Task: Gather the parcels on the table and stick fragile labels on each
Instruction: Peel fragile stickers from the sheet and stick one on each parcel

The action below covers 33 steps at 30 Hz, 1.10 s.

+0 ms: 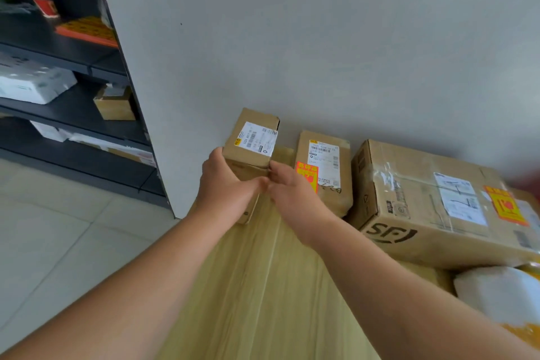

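Observation:
A small cardboard parcel (251, 140) with a white shipping label sits at the far left of the wooden table (263, 286), against the wall. My left hand (225, 184) grips its left near side and my right hand (289, 187) grips its right near corner. To its right lies a second small parcel (324, 166) carrying an orange fragile label (307, 175). Further right a large SF carton (432, 202) bears another orange fragile label (507, 206).
A white padded bag (502, 292) and a yellow item (523, 333) lie at the table's right near edge. A dark shelf unit (76, 90) with parcels and an orange sheet (87, 29) stands to the left on the tiled floor. The grey wall (321, 38) backs the table.

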### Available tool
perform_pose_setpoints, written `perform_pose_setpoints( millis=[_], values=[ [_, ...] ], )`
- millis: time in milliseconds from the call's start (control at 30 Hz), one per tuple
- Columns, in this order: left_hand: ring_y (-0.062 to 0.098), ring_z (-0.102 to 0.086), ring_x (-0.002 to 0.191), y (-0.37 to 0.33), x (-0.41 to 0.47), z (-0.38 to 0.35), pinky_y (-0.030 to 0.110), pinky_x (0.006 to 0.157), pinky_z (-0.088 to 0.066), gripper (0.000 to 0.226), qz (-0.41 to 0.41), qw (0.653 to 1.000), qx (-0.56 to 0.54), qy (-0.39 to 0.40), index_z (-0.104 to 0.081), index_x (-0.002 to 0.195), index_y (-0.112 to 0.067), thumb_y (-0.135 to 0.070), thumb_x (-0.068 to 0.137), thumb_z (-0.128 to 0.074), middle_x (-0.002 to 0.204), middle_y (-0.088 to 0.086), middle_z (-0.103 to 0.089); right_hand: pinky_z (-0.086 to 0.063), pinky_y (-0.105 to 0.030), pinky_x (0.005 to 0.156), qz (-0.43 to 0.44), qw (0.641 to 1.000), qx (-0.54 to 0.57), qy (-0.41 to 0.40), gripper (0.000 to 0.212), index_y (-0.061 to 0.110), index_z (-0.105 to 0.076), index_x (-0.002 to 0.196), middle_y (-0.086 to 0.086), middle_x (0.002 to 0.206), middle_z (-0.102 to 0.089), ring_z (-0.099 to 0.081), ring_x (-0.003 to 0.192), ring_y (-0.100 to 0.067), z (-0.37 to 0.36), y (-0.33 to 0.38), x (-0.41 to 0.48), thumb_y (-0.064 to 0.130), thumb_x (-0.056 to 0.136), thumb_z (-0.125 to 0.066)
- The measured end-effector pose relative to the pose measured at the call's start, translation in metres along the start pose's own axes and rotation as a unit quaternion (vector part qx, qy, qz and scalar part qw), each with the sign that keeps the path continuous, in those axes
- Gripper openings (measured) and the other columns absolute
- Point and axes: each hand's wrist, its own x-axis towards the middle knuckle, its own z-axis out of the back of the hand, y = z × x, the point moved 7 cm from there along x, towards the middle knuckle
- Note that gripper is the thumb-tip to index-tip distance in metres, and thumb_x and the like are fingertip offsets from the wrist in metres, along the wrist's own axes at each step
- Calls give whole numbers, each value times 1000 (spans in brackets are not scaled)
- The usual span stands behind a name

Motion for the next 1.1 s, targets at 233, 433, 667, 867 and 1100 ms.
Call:
perform_pose_setpoints(
  millis=[233,433,667,867,1100],
  values=[
    [17,-45,117,-6,-113,29,34,95,-44,103,-2,996,33,-82,-34,134,-16,-35,49,-91,127,2,-38,-44,-25,96,35,995,-30,84,72,49,-52,117,24,110,-59,-58,112,-7,-4,-1,-115,-11,84,-29],
    [14,-50,114,-12,-227,38,38,92,-48,93,-16,993,41,-108,-34,129,-21,-44,56,-86,126,-4,-40,-43,-25,98,72,984,-97,132,71,35,-39,143,12,137,-48,-52,122,-6,18,-12,-225,-7,87,-28],
    [12,-46,114,-28,-348,-18,32,96,-44,102,-30,997,50,51,-28,135,-28,-34,46,-77,128,-4,-39,-23,-17,101,104,962,-241,-70,83,26,-14,152,6,159,-11,-24,142,-11,134,-44,-338,19,87,-66],
    [8,-47,115,-33,-423,-84,25,89,-46,91,-35,976,46,210,-29,129,-40,-17,50,-70,127,-5,-41,-37,-25,93,-12,973,-203,-108,82,28,-20,151,6,140,-48,-45,129,-17,201,-99,-423,30,85,-69],
    [14,-53,104,-33,-464,-134,12,66,-45,102,-24,949,117,291,-14,148,-29,1,66,-65,127,-3,-48,-42,-24,77,-52,970,-172,-164,57,29,-44,136,8,117,-62,-59,105,-14,220,-161,-488,25,84,-67]
  ],
)
